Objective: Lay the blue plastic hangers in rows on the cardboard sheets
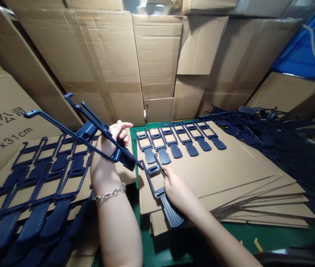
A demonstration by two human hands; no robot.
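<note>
Left hand point(110, 148), grip clamped on a bundle of dark blue plastic frame rods point(90, 128) raised over the rows of blue parts point(43, 178) on cardboard beneath it. Right hand point(178, 191), grip pinched together on one blue handled piece point(160, 193) lying on the cardboard sheets point(229, 174). Six like pieces point(182, 142) lie in a row just beyond that grip; a loose heap of blue parts point(271, 137) lies farther to its right.

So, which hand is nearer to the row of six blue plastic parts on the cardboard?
The right. The right hand holds a loose blue part just below the row of six blue plastic parts, while the left hand grips a blue frame beside the row's left end.
</note>
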